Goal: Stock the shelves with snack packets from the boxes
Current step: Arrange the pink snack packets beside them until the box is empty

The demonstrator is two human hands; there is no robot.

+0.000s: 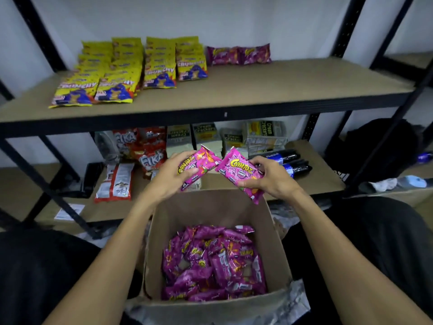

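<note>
Above the cardboard box's (199,207) far edge, left hand (172,178) and right hand (270,180) each pinch 1 Corntoz packet (239,171); probably light, crushable: hold edges.

Two hands are showing, the left hand (172,175) and the right hand (269,177), and each is holding one pink packet: the left packet (199,164) and the right packet (239,170). Two more pink packets (222,55) are lying side by side on the upper shelf (281,85), beside four rows of yellow packets (131,66). One cardboard box (210,207) is holding a pink heap (213,263), too many to count. Two dark bottles (281,157) are lying on the lower shelf (323,174).
</note>
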